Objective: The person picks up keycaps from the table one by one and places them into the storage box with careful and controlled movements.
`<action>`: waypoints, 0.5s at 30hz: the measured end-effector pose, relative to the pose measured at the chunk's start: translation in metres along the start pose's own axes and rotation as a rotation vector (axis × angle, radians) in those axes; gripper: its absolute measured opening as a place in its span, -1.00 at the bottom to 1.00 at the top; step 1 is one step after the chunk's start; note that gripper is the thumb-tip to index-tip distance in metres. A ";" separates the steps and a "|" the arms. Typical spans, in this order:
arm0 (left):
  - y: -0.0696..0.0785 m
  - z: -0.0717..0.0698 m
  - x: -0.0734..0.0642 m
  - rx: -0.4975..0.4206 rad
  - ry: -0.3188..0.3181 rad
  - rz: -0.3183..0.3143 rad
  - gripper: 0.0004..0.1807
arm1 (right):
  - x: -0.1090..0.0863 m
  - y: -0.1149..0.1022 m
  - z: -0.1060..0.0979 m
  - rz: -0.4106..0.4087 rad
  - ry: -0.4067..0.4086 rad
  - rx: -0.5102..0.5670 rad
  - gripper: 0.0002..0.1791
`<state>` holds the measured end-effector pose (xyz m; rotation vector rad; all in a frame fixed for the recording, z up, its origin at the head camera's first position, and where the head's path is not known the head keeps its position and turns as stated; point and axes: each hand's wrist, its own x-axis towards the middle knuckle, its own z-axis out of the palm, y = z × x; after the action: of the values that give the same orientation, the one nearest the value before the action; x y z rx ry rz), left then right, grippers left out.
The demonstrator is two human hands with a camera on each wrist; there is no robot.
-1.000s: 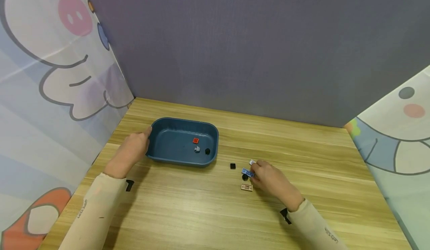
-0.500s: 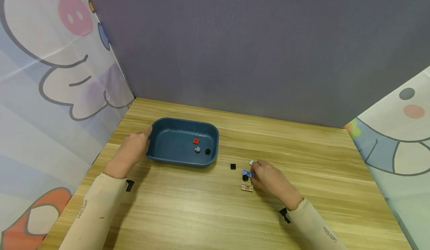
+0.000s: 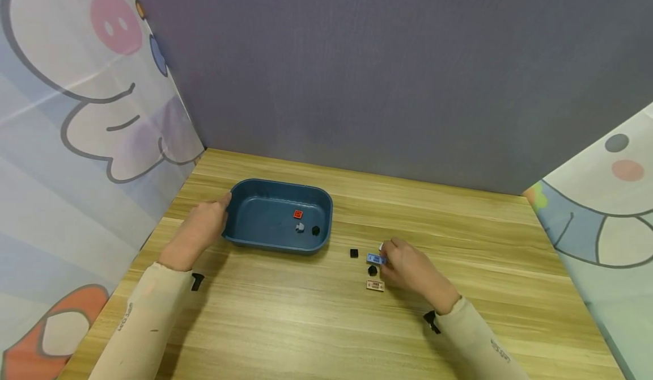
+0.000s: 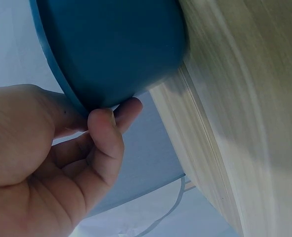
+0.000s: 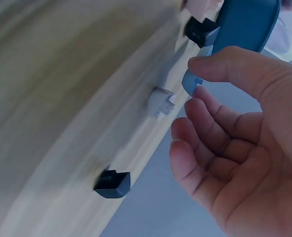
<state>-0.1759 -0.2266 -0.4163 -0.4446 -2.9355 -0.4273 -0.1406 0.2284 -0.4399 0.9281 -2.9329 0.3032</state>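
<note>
My left hand [image 3: 196,232] grips the left rim of a dark blue plastic tub [image 3: 272,247], thumb and fingers pinching its edge in the left wrist view. My right hand [image 3: 410,266] pinches one end of a small blue printed toy tile [image 3: 376,259] between thumb and forefinger. In the right wrist view this tile [image 5: 189,82] is close over the wood. Near the right fingers lie a black round piece [image 3: 372,270], a tan printed tile [image 3: 375,285] and a white piece [image 3: 381,247], mostly hidden by the hand. A black square piece [image 3: 354,253] lies farther left.
Inside the tub are a red square tile [image 3: 298,214], a grey piece [image 3: 300,227] and a black piece [image 3: 316,231]. The wooden table [image 3: 275,323] meets a grey panel [image 3: 357,85] at the back. Another black piece [image 5: 112,184] shows in the right wrist view.
My right hand has shifted slightly up and away with the blue tile, which now stands apart from the black round piece in the head view. The left hand and tub stay put.
</note>
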 end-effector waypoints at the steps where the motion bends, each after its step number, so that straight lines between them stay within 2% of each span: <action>1: 0.000 0.000 0.000 -0.002 -0.001 -0.001 -0.53 | 0.001 0.000 -0.001 0.000 0.002 0.010 -0.83; 9: -0.001 -0.001 0.000 -0.002 -0.011 -0.011 -0.53 | 0.020 -0.006 -0.012 -0.079 0.071 0.076 -0.83; 15: 0.000 0.000 0.000 -0.003 -0.017 -0.011 -0.53 | 0.046 -0.021 -0.030 -0.075 0.035 0.103 -0.83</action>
<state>-0.1762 -0.2267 -0.4164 -0.4342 -2.9551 -0.4311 -0.1664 0.1916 -0.4019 1.0309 -2.8663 0.4651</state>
